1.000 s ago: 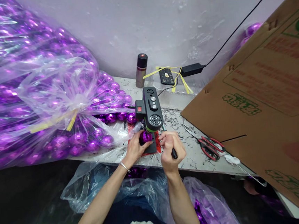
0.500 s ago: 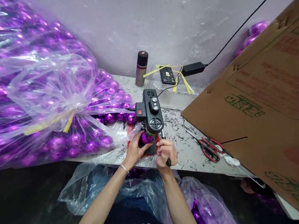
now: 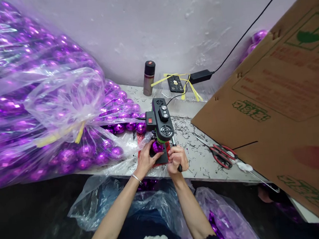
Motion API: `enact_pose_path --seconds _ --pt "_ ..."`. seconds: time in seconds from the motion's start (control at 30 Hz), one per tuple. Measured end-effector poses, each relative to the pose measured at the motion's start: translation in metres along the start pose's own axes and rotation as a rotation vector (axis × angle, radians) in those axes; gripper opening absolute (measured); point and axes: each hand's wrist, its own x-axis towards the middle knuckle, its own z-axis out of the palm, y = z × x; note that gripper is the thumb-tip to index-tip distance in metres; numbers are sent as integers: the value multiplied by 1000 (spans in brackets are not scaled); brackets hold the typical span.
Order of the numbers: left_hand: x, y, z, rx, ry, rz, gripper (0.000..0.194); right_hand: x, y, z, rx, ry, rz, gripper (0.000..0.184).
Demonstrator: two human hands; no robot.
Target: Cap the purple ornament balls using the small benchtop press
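A small black bench drill press point(image 3: 162, 118) with a red switch stands near the front of the white table. My left hand point(image 3: 146, 158) is closed around a shiny purple ball point(image 3: 157, 146), thumb and fingers on its sides, under the machine's head. The head hides the top of the ball and whatever meets it there. To the right, my right hand point(image 3: 177, 159) is wrapped round the black-ended lever point(image 3: 179, 167) of the machine. A red mat point(image 3: 168, 147) shows beneath the dark base.
A big clear bag of purple balls point(image 3: 67, 153) fills the left. Red-handled scissors point(image 3: 222, 155) lie by a large cardboard box point(image 3: 274, 124) at right. Behind are a bottle point(image 3: 148, 77), a phone point(image 3: 175, 84) and a power adapter point(image 3: 200, 76). Dark scraps point(image 3: 188, 132) litter the table point(image 3: 197, 172).
My right hand has swung the lever inward, toward the machine, and then stays about there. My left hand keeps the ball in the same place. The view shifts slightly.
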Motion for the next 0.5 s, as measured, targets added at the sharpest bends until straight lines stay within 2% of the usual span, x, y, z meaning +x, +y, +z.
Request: enact_pose_path --seconds 0.2,0.5 --pt "5 -4 0 15 -2 36 60 5 0 0 13 -33 -8 33" --pt "11 -2 0 34 22 31 62 11 -1 1 49 -87 -94 32"
